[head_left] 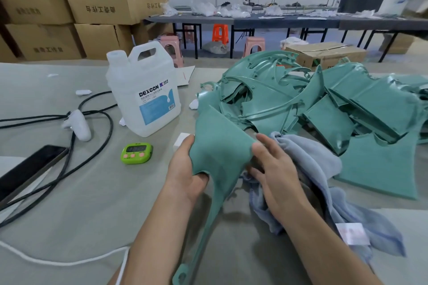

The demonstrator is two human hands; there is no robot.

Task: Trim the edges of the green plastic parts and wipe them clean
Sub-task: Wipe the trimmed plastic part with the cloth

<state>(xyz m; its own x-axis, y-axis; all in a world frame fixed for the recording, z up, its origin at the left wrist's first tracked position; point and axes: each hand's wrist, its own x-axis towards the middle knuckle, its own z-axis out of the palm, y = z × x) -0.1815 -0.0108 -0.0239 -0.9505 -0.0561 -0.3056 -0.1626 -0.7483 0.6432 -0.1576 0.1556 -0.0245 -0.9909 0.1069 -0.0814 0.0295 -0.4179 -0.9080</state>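
A green plastic part (217, 146), flat and wing-shaped with a long thin tail ending in a ring near the bottom edge, is held up over the table. My left hand (185, 169) grips its left edge, thumb on top and fingers curled beneath. My right hand (273, 169) holds its right edge together with a blue-grey cloth (312, 169), which hangs down to the table. A heap of several more green parts (301, 104) lies behind and to the right.
A white DEXCON jug (143, 90) stands at centre left. A green timer (136, 150), a white controller (77, 124), black cables (92, 146) and a dark phone (25, 166) lie on the grey table (81, 192). Stacked cardboard boxes (92, 2) rise behind.
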